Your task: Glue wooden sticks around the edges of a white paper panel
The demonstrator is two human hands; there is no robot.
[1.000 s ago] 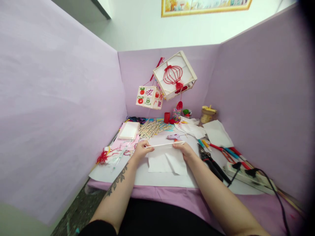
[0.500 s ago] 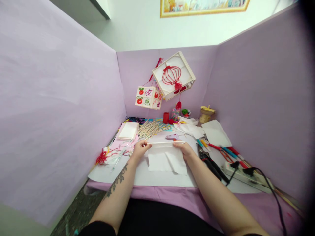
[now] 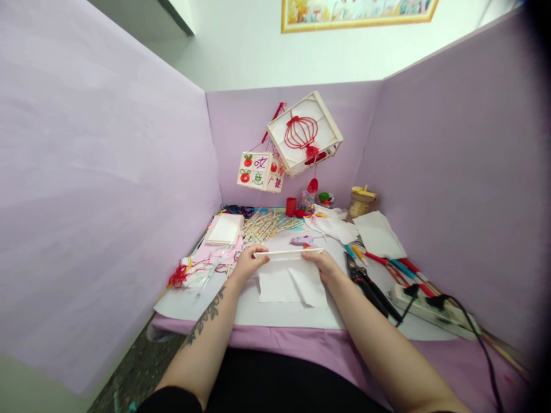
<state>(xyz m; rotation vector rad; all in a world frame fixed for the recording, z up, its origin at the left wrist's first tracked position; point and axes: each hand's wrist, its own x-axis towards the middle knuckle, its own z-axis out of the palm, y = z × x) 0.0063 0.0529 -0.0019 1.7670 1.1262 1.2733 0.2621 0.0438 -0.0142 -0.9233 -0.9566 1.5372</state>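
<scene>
Between my hands is a white sheet of paper (image 3: 278, 284), its far edge folded over into a narrow strip. My left hand (image 3: 248, 263) pinches the left end of that strip, thumb toward me and fingers behind. At the right end, my right hand (image 3: 322, 264) grips the strip the same way. The near part of the sheet hangs low over the table, with a slanting crease toward its right side. Just beyond the strip lies a lilac glue gun (image 3: 301, 240).
Pruning shears (image 3: 372, 289) and a power strip (image 3: 434, 310) lie on the right. Printed sticks (image 3: 264, 225) are piled behind my left hand, near a white-panelled frame (image 3: 225, 229) and red yarn (image 3: 177, 276). Paper lanterns (image 3: 305, 135) hang at the back.
The left end of the folded strip has dipped slightly toward me, and my left fingers have shifted a little to the right along it. My right hand has barely moved.
</scene>
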